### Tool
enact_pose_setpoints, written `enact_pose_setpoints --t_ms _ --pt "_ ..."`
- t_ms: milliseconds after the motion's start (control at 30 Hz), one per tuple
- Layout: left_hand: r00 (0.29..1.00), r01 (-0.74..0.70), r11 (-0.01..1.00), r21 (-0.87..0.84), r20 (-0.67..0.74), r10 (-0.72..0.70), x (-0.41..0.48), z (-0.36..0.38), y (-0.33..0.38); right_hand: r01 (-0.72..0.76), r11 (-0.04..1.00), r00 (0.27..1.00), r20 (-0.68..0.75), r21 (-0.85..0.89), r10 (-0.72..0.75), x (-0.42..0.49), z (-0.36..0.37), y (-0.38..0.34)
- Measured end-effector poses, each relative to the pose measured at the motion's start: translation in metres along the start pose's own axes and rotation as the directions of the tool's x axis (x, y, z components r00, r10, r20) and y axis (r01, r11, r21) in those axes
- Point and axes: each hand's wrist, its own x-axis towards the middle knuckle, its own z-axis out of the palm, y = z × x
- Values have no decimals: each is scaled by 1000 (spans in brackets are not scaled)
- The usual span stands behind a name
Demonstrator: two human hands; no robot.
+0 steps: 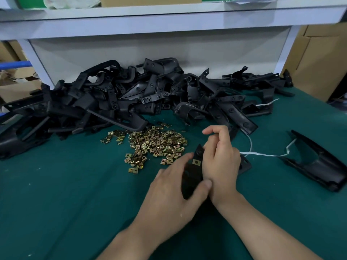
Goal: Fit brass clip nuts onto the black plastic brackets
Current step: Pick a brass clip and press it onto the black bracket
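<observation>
My left hand point(172, 186) grips a black plastic bracket point(193, 173) from the left, thumb curled over its near end. One brass clip nut point(196, 162) sits on the bracket's upper tab. My right hand point(219, 158) wraps round the bracket's right side, fingers curled over its far part, which hides most of the piece. Just left of my hands, a loose heap of brass clip nuts point(154, 145) lies on the green mat. Behind it stretches a big pile of black brackets point(131, 98) across the back of the table.
A single black bracket point(319, 164) lies alone at the right. A white string point(262, 153) trails across the mat between it and my hands. A white shelf frame point(169, 23) overhangs the back. Cardboard boxes point(319, 59) stand at the far right.
</observation>
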Motion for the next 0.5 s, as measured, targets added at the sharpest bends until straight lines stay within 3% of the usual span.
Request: enact_pose_setpoints --t_ms 100,200,300,500 --pt "1000 17 999 32 -2 -17 3 4 -2 -8 999 1000 14 54 7 3 2 2" --pt "995 9 999 36 -100 -5 4 2 -3 9 987 996 83 161 -23 2 3 2" --pt "977 -26 988 151 -206 57 6 -2 -5 65 980 985 144 190 -93 -2 3 -2" --pt "956 -15 920 392 -264 128 13 -8 -2 189 966 938 257 178 -231 -14 2 -7"
